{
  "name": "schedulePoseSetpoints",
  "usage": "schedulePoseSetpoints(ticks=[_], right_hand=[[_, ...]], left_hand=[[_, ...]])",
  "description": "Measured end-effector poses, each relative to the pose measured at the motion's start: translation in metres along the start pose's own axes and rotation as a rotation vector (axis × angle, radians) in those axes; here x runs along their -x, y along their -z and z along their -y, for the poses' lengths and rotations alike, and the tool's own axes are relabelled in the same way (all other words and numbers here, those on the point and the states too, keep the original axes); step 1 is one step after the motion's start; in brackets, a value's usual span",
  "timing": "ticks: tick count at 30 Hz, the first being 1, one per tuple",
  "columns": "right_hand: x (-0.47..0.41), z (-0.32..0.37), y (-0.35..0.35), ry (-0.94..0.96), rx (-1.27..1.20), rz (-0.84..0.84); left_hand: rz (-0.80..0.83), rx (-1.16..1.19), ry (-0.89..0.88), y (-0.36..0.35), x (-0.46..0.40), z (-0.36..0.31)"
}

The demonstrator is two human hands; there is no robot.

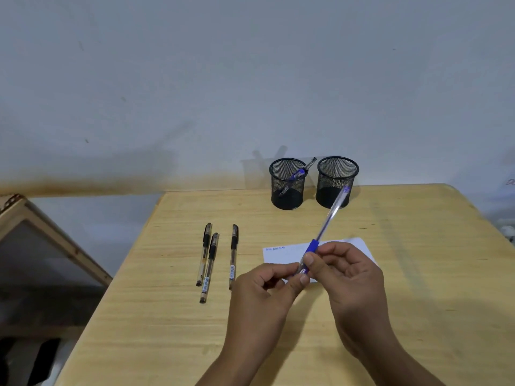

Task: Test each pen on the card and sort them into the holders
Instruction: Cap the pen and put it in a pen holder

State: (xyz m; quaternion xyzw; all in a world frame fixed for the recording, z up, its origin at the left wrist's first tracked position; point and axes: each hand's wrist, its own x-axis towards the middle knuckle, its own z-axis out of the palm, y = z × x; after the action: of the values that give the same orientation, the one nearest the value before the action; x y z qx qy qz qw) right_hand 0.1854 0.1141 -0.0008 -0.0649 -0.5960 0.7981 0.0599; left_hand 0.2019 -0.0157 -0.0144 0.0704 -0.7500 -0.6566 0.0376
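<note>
Both my hands hold a blue pen (324, 227) above the white card (281, 256). My right hand (345, 277) pinches its barrel near the blue grip, and my left hand (267, 291) pinches the lower end, which looks capped. The pen slants up and to the right toward the holders. The card lies on the table and carries small blue scribbles at its top left. Three black pens (213, 261) lie side by side to the left of the card. Two black mesh holders stand at the back: the left holder (287, 183) contains one blue pen, and the right holder (336, 181) looks empty.
The wooden table (172, 316) ends at its left edge near the black pens. A wooden frame (53, 235) leans on the floor to the left. A pale wall rises right behind the holders.
</note>
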Motion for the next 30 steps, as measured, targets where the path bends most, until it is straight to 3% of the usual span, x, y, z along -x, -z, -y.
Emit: schedulePoseSetpoints(ticks=[7,14,22,30], right_hand=[[-0.042,0.015,0.006,0.055,0.215,0.003],[-0.126,0.053,0.011,0.167,0.693,0.018],[-0.203,0.088,-0.019,0.293,1.253,0.192],[-0.231,0.061,-0.043,0.415,1.417,0.336]], left_hand=[[-0.022,-0.122,-0.015,0.006,-0.039,0.007],[-0.071,-0.305,-0.059,0.005,-0.143,0.010],[-0.092,-0.451,-0.057,-0.023,-0.216,0.013],[-0.146,-0.464,-0.080,-0.030,-0.223,0.015]])
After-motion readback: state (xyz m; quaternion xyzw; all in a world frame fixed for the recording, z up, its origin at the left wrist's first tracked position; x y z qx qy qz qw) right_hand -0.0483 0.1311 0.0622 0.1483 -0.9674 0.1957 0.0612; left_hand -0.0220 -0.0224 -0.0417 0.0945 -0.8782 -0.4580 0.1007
